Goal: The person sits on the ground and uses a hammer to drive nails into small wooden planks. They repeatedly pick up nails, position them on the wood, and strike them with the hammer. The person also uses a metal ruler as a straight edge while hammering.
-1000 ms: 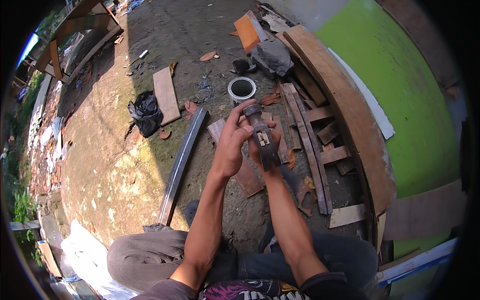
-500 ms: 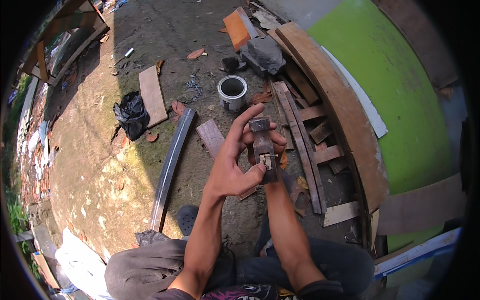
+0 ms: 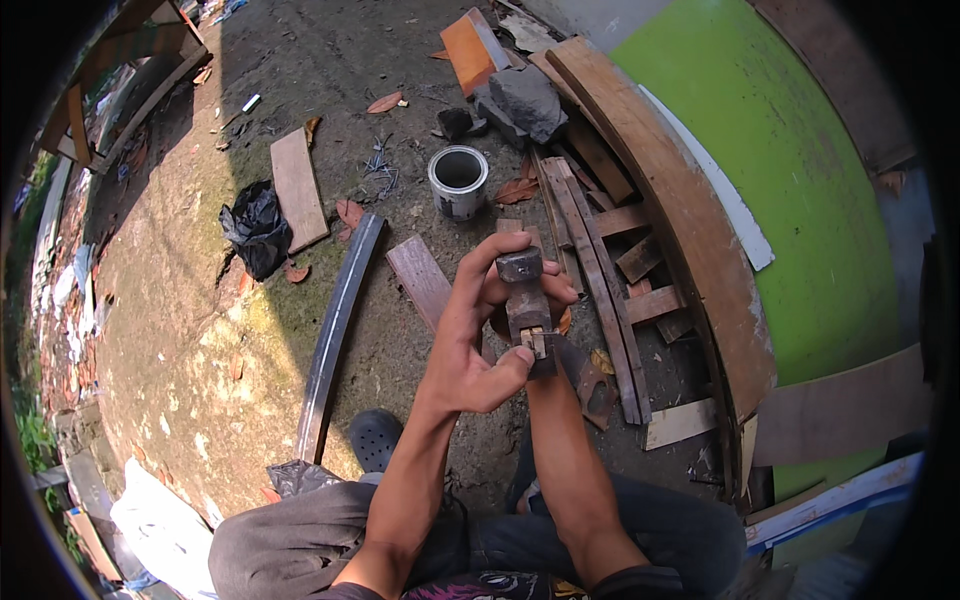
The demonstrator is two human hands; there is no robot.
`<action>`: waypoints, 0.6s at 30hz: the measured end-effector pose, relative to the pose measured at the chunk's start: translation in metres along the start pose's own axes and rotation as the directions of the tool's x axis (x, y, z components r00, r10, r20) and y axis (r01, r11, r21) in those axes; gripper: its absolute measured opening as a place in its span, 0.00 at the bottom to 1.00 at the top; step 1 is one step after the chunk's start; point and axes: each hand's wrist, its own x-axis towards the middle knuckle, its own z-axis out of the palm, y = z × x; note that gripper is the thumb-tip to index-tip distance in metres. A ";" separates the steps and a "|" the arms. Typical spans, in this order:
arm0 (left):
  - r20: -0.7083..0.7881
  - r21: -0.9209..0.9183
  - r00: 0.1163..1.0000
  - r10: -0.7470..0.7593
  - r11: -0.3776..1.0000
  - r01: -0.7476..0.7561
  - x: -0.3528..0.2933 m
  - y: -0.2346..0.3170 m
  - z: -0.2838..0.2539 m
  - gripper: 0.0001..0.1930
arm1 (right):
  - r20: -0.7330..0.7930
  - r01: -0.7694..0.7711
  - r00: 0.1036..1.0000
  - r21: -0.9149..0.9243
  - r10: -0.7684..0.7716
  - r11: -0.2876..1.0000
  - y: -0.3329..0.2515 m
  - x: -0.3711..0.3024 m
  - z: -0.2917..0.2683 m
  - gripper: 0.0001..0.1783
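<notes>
My left hand is closed round a dark, worn hammer head, held up in front of my knees. Its index finger curls over the far end, and the thumb presses near the eye at the near end. Pale wood shows inside that eye, with a thin nail-like piece sticking out to the right. Other fingertips reach past the head's right side. My right forearm runs up to just beneath the hammer; the right hand's fingers are hidden behind the head and my left hand. The handle cannot be made out.
Beyond my hands stands an open metal can, with loose nails left of it. A long dark metal bar, a short plank and a black plastic bag lie leftward. Stacked timber and rocks lie rightward.
My left hand and the hammer head have dropped slightly towards me. The head is tipped a little differently, and the thumb sits lower beside the eye.
</notes>
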 end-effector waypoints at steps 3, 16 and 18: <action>-0.071 -0.036 0.994 -0.081 0.996 0.078 0.000 0.003 0.000 0.43 | 0.018 -0.029 0.999 0.004 0.029 1.000 -0.002 -0.003 0.003 0.07; -0.406 -0.406 0.761 -0.505 0.846 0.345 0.011 -0.037 -0.030 0.29 | 0.144 -0.034 0.977 -0.624 0.158 0.781 0.024 -0.009 0.006 0.19; -0.458 -0.428 0.648 -0.609 0.790 0.440 0.007 -0.050 -0.044 0.27 | 0.237 -0.002 0.935 -0.742 0.265 0.670 0.044 -0.014 0.002 0.20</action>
